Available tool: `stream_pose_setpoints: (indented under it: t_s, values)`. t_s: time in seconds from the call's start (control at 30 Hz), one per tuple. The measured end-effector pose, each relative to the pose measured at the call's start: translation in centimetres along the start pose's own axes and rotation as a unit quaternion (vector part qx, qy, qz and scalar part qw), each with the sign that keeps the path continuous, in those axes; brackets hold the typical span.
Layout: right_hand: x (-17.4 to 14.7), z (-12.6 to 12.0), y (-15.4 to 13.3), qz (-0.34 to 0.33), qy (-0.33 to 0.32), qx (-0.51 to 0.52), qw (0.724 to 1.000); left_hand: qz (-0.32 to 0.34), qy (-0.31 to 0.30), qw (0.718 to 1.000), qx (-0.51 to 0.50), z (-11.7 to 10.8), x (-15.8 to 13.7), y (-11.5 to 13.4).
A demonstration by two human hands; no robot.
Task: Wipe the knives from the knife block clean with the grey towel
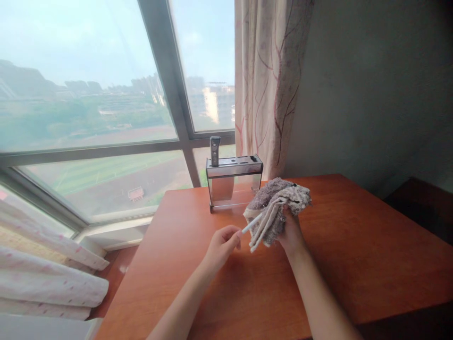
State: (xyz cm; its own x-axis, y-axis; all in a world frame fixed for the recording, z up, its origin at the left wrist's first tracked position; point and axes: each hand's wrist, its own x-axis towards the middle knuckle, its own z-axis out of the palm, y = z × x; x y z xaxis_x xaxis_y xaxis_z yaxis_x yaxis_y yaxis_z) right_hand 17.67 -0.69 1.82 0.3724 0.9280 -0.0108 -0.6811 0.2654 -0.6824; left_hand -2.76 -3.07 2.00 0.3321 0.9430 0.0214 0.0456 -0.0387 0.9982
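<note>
My left hand (224, 243) pinches one end of a thin, pale white rod (252, 223). The rod's other end goes into a grey-and-white fluffy cloth (274, 210), which hides its shape there. Bunched up above the table, the cloth is gripped from below by my right hand (292, 231), whose fingers are mostly covered by its folds. Just beyond my hands stands a clear-sided knife block (235, 166) with a dark top. A knife (214, 151) is upright in its left slot, handle on top, and its broad blade shows through the clear side.
The reddish-brown wooden table (163, 264) extends under both arms, its far edge close behind the knife block. Large windows (88, 94) fill the left and back. A patterned curtain (269, 85) hangs behind the block, and another curtain (53, 283) is at lower left.
</note>
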Motion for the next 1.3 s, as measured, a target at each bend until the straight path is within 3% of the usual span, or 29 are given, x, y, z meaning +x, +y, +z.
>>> stream_pose_setpoints:
  t_s: [0.13, 0.27, 0.43, 0.63, 0.73, 1.13, 1.3]
  values:
    - [-0.1, 0.4, -0.1, 0.008, 0.002, 0.010, 1.000, 0.111, 0.097, 0.979, 0.139, -0.3, 0.0, 0.0]
    - [-0.3, 0.5, -0.1, 0.011, 0.005, 0.005, 1.000, 0.157, 0.099, 0.961, 0.206, -1.0, -0.1, 0.4]
    - [-0.2, 0.4, -0.1, 0.003, 0.005, 0.008, 1.000, 0.112, 0.046, 0.976, 0.183, -1.0, -0.2, 0.3]
    - [-0.3, 0.0, 0.0, 0.028, -0.003, 0.010, 1.000, 0.014, -0.038, 0.998, 0.048, -0.5, -0.2, 0.4]
    - [-0.4, 0.0, -0.1, 0.042, -0.015, 0.018, 0.999, 0.006, -0.055, 0.998, 0.016, -0.4, -0.2, 0.6]
    - [-1.0, 0.2, -0.2, 0.066, -0.055, 0.031, 0.996, 0.098, 0.038, 0.983, 0.148, -0.8, 0.1, -0.3]
    - [-1.1, 0.6, -0.3, 0.028, -0.048, 0.003, 0.998, 0.081, 0.033, 0.987, 0.137, -0.9, 0.1, -0.3]
